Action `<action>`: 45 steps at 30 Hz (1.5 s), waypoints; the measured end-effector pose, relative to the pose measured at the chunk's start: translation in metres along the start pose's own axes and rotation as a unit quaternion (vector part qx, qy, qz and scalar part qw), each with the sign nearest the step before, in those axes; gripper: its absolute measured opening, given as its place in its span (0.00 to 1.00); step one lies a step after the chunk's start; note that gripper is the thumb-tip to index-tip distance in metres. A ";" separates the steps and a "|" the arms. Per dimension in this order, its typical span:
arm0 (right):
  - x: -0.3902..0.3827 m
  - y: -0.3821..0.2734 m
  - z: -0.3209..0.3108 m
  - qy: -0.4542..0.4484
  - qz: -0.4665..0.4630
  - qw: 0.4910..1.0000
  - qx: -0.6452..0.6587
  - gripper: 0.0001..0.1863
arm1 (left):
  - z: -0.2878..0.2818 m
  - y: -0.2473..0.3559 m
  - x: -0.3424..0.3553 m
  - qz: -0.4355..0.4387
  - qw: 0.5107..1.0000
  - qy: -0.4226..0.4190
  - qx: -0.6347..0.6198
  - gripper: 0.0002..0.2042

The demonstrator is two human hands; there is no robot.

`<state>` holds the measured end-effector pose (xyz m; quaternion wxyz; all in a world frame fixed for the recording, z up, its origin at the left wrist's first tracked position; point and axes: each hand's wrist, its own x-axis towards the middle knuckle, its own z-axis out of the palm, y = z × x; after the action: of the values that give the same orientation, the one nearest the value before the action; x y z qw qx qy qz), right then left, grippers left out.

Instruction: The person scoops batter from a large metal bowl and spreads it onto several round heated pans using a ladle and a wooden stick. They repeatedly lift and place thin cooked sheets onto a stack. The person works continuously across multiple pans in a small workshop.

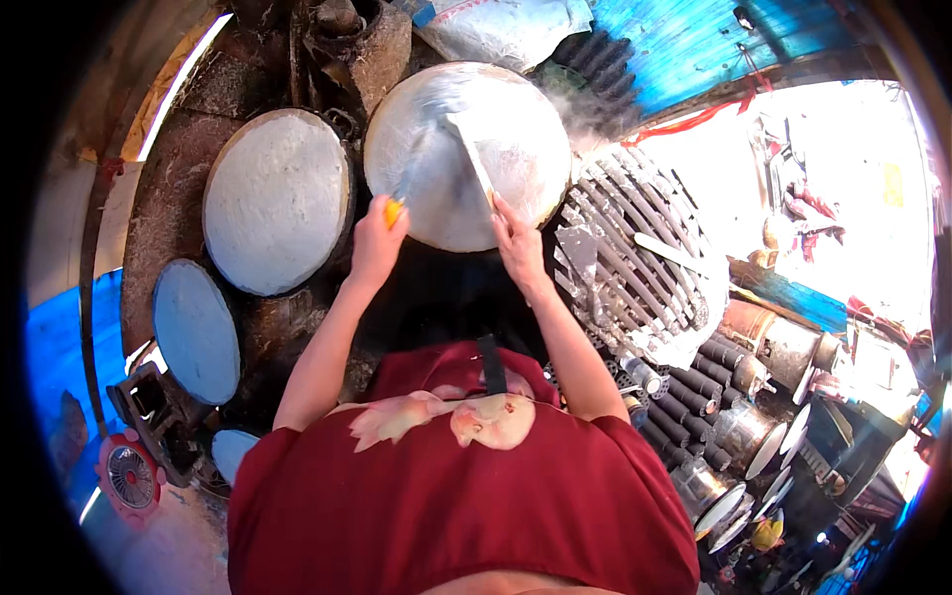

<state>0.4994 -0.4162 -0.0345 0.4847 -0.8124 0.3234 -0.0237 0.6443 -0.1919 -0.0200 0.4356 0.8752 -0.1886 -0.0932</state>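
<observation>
A large round griddle [516, 129] with a pale, whitish surface lies in front of me. At its near left edge my left hand [375, 243] is closed round a yellow-handled tool [394, 212]. The tool's working end is smeared by motion over the griddle, so its kind cannot be told. My right hand [520, 244], at the near right edge, grips a long pale stick [473, 154] with a wider far end. That stick reaches across the griddle toward its middle.
Left of the griddle sit a white-topped round plate [278, 201] and a bluish one [196, 331]. A whitened slatted rack [635, 248] stands at right, another pale stick [670, 254] on it. Dark cylinders [684, 407] are stacked below. A pink fan [131, 478] is lower left.
</observation>
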 end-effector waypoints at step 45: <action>0.090 0.015 -0.081 -0.183 -0.214 0.959 -0.037 0.21 | 0.001 -0.010 -0.094 -0.122 0.985 -0.009 0.119 0.11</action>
<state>0.5344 -0.5327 -0.0282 0.4893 -0.8701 0.0487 0.0344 0.5608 -0.1482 -0.0287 0.3117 0.9365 -0.0943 -0.1302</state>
